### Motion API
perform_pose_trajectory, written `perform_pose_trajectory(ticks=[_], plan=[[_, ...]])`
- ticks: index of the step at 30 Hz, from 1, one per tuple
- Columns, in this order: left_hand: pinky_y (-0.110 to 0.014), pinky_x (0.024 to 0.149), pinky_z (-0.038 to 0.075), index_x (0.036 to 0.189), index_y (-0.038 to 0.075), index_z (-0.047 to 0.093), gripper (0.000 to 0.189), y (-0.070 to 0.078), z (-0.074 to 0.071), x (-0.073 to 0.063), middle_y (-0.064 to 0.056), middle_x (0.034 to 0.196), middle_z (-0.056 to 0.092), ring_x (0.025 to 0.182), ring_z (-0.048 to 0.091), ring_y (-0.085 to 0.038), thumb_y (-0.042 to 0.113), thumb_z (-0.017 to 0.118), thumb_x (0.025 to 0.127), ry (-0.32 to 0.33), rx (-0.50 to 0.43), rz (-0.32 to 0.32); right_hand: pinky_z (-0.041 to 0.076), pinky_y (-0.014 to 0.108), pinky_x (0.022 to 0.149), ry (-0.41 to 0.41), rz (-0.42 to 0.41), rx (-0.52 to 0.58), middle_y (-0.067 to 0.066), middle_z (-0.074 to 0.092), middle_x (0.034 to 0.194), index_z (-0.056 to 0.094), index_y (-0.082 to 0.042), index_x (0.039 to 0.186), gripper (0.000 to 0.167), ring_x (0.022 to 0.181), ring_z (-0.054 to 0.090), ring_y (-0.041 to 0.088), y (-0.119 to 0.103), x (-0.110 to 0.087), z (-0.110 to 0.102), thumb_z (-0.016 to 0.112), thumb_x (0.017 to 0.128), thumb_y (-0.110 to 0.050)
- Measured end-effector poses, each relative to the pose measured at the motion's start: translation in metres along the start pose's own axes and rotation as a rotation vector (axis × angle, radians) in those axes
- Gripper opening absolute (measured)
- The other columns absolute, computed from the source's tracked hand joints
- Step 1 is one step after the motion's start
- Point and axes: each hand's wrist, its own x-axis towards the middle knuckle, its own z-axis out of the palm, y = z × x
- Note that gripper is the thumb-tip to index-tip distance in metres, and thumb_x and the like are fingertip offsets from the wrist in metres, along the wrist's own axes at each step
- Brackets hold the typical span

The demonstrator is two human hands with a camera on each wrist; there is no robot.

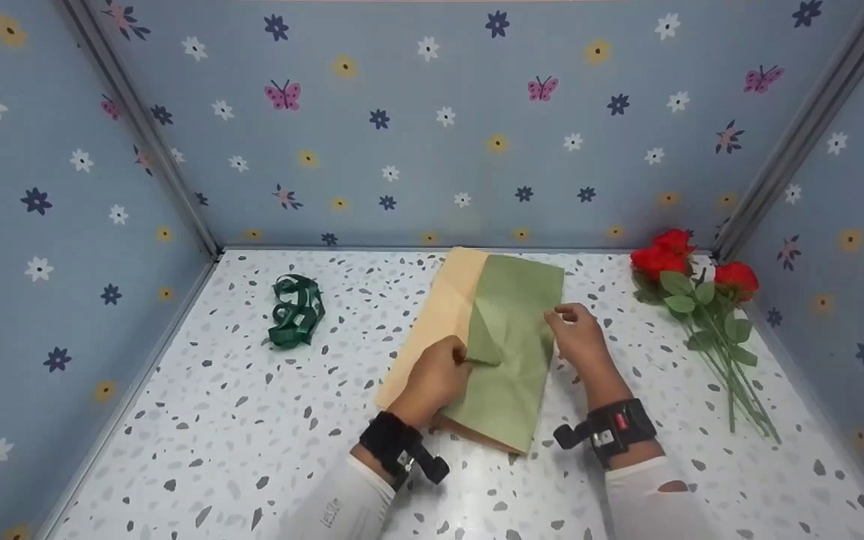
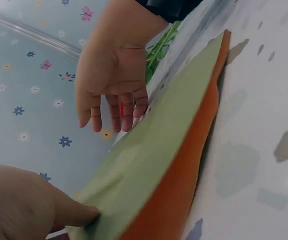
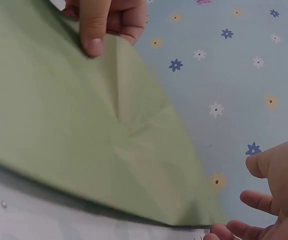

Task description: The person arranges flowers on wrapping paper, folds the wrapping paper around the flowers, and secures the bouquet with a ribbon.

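Left hand (image 1: 436, 375) pinches folded green paper (image 1: 516, 337), right hand (image 1: 582, 341) has fingers apart; only head view shows looped dark-green ribbon (image 1: 316, 309), ten o'clock from paper.

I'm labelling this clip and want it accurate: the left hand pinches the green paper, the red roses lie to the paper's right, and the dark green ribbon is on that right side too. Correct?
Not quite: the dark green ribbon lies to the left of the green paper, as the head view shows. The rest stands.
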Motion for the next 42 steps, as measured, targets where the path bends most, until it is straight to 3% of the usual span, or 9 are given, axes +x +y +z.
perform_pose_trajectory(ticks=[7, 11, 15, 20, 23, 28, 35, 38, 42], plan=[[-0.043, 0.103, 0.058, 0.122, 0.007, 0.063, 0.009, 0.008, -0.032, 0.008, -0.016, 0.121, 0.077, 0.117, 0.072, -0.028, 0.009, 0.064, 0.113, 0.179, -0.439, 0.068, 0.059, 0.041, 0.100, -0.014, -0.014, 0.107, 0.016, 0.058, 0.164, 0.044, -0.016, 0.171, 0.059, 0.141, 0.064, 0.032, -0.006, 0.002, 0.002, 0.057, 0.116, -0.033], [-0.034, 0.088, 0.057, 0.124, 0.004, 0.065, 0.013, 0.006, -0.053, 0.012, -0.017, 0.112, 0.079, 0.099, 0.071, -0.022, 0.006, 0.066, 0.112, 0.362, -0.646, 0.038, 0.060, 0.049, 0.109, -0.193, -0.229, 0.030, 0.016, 0.056, 0.168, 0.038, -0.018, 0.175, 0.076, 0.150, 0.061, 0.037, -0.010, -0.008, 0.004, 0.073, 0.108, -0.029], [-0.027, 0.077, 0.055, 0.122, 0.004, 0.063, 0.011, 0.002, -0.066, 0.015, -0.008, 0.099, 0.076, 0.087, 0.066, -0.015, 0.004, 0.066, 0.112, 0.494, -0.798, 0.001, 0.049, 0.069, 0.124, -0.409, -0.503, -0.041, 0.020, 0.041, 0.180, 0.023, -0.021, 0.182, 0.117, 0.162, 0.048, 0.048, -0.019, -0.025, 0.006, 0.097, 0.092, -0.032], [-0.023, 0.072, 0.053, 0.120, 0.001, 0.061, 0.009, -0.001, -0.076, 0.017, 0.000, 0.089, 0.068, 0.080, 0.064, -0.009, 0.000, 0.065, 0.111, 0.637, -0.922, 0.011, 0.026, 0.075, 0.135, -0.440, -0.623, -0.181, 0.014, 0.012, 0.192, 0.001, -0.039, 0.183, 0.160, 0.174, 0.024, 0.049, -0.035, -0.046, 0.017, 0.112, 0.068, -0.043], [-0.021, 0.071, 0.052, 0.118, 0.001, 0.060, 0.008, -0.002, -0.080, 0.017, 0.001, 0.086, 0.064, 0.078, 0.063, -0.007, -0.002, 0.064, 0.111, 0.705, -0.965, 0.027, 0.035, 0.071, 0.133, -0.353, -0.625, -0.269, 0.012, 0.008, 0.193, -0.008, -0.049, 0.180, 0.161, 0.174, 0.026, 0.046, -0.034, -0.047, 0.030, 0.109, 0.070, -0.055], [-0.022, 0.075, 0.056, 0.119, 0.002, 0.058, 0.007, 0.000, -0.083, 0.014, 0.000, 0.091, 0.069, 0.084, 0.067, -0.008, 0.000, 0.062, 0.113, 0.741, -1.027, 0.027, 0.050, 0.069, 0.123, -0.137, -0.586, -0.377, 0.015, 0.033, 0.186, -0.004, -0.036, 0.184, 0.130, 0.161, 0.050, 0.046, -0.045, -0.059, 0.040, 0.092, 0.096, -0.043], [-0.026, 0.077, 0.061, 0.127, 0.004, 0.056, 0.015, 0.003, -0.087, 0.010, -0.003, 0.098, 0.074, 0.088, 0.073, -0.014, 0.002, 0.062, 0.113, 0.744, -1.093, 0.032, 0.064, 0.059, 0.092, 0.379, -0.762, -0.455, 0.018, 0.079, 0.134, 0.055, -0.007, 0.166, 0.080, 0.107, 0.077, 0.040, -0.034, -0.045, 0.033, 0.080, 0.090, 0.002], [-0.027, 0.077, 0.061, 0.134, 0.004, 0.052, 0.027, 0.001, -0.089, 0.009, -0.004, 0.095, 0.074, 0.085, 0.074, -0.015, -0.001, 0.063, 0.109, 0.758, -1.093, 0.022, 0.060, 0.059, 0.087, 0.600, -0.881, -0.425, 0.017, 0.082, 0.115, 0.077, -0.005, 0.139, 0.057, 0.104, 0.077, 0.039, -0.029, -0.040, 0.023, 0.085, 0.084, 0.008], [-0.026, 0.081, 0.055, 0.142, 0.004, 0.050, 0.042, -0.004, -0.095, 0.010, -0.003, 0.102, 0.069, 0.088, 0.066, -0.015, -0.001, 0.065, 0.103, 0.789, -1.009, -0.006, 0.053, 0.059, 0.084, 0.762, -1.011, -0.405, 0.014, 0.084, 0.111, 0.085, -0.007, 0.118, 0.037, 0.105, 0.074, 0.040, -0.027, -0.037, 0.010, 0.076, 0.087, 0.010]])
